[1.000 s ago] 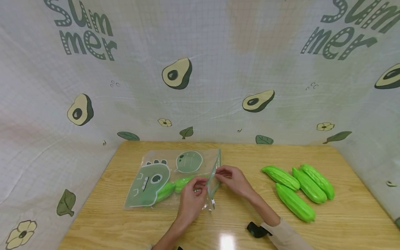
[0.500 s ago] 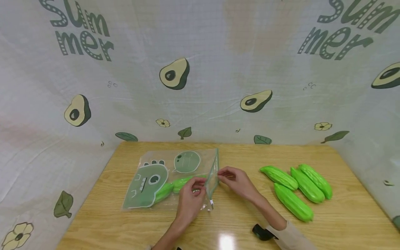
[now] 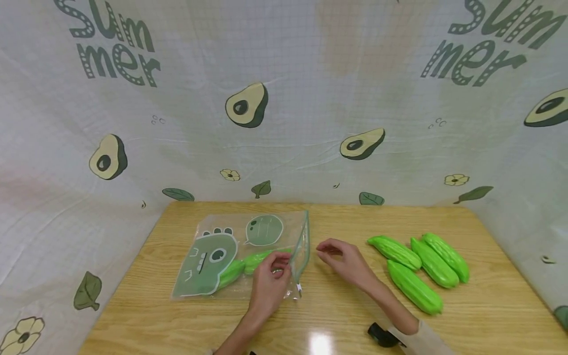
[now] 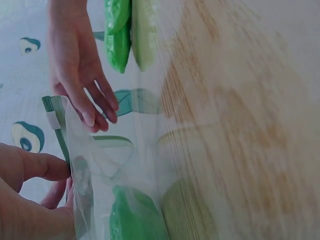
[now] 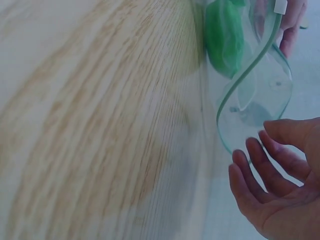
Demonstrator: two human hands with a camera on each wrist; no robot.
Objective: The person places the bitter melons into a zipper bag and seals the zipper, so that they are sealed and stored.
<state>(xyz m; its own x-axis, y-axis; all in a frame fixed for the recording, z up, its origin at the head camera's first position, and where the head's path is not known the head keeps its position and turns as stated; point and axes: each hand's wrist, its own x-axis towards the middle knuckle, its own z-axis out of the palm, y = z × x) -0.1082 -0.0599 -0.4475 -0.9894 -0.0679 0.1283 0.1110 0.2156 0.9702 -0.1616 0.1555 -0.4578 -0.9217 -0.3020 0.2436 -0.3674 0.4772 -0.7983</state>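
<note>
A clear zip bag (image 3: 264, 231) with a green dinosaur print lies flat on the table, its green-edged mouth facing right and spread apart. Inside it are two bright green bitter melons (image 3: 256, 260), end to end. My left hand (image 3: 268, 286) pinches the bag's near lip between thumb and fingers, close to the white slider (image 4: 52, 120). Just right of the mouth, my right hand (image 3: 345, 260) hovers with relaxed, slightly bent fingers and holds nothing. In the right wrist view its fingertips (image 5: 241, 156) are close to the far rim of the mouth.
Several loose bitter melons (image 3: 414, 287) lie in a group on the right side of the wooden table (image 3: 355, 315). A pale cloth (image 3: 306, 98) printed with avocados and leaves hangs behind and at both sides.
My right hand has let go of the bag's mouth and drawn back to the right. The left hand keeps its pinch on the lip, and the mouth stands wider apart.
</note>
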